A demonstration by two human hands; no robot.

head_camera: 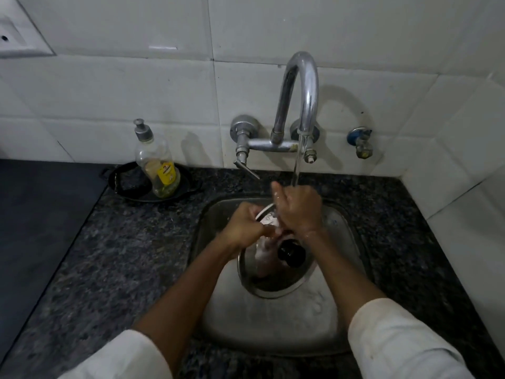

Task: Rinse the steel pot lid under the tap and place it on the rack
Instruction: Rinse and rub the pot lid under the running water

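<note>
The steel pot lid (273, 280) stands tilted in the sink (273, 329), its black knob (291, 254) facing me. My left hand (243, 228) grips the lid's upper left rim. My right hand (299, 209) is curled over the top edge, thumb up, hiding that part of the lid. Water (296, 165) runs from the curved chrome tap (303, 86) onto my right hand and the lid's top. No rack is in view.
Dark granite counter (123, 255) surrounds the small steel sink. A clear soap bottle (158, 162) stands in a black tray (123, 184) at the back left. The tap lever (246, 168) and a blue-capped valve (360, 143) project from the white tiled wall.
</note>
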